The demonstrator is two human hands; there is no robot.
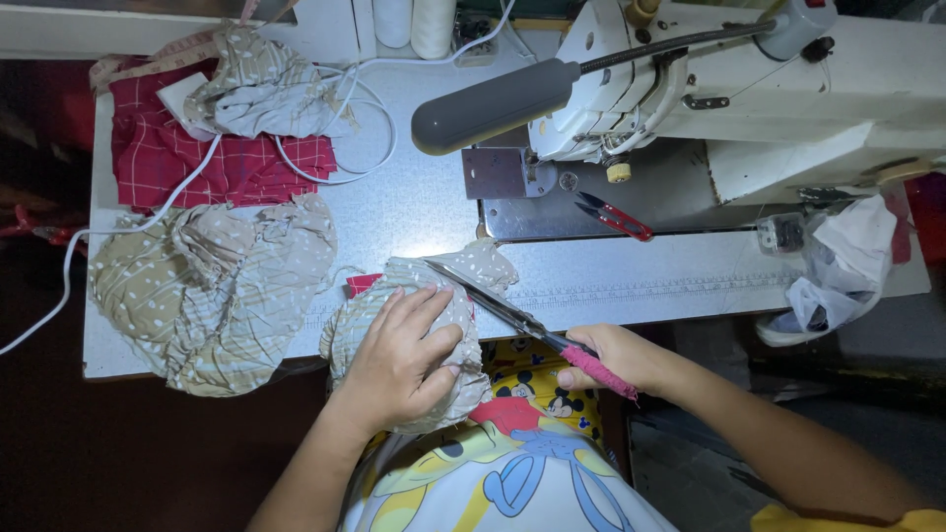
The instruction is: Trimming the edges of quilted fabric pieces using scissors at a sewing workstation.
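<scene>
Grey sewing table (414, 197), left hand (399, 360) pressing beige fabric (370, 320), right hand (611, 360) gripping scissors (512, 315)

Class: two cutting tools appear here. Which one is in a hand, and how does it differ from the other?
The long scissors with the pink-wrapped handle, held in the right hand. The small red snips lie untouched on the machine bed.

There is only one view, from a camera on the person's head. It looks steeply down, near the left hand (404, 360) and the right hand (616, 357) at the lower middle. Beyond the hands it takes in the table (414, 197) and the sewing machine (749, 89) at the top right.
</scene>
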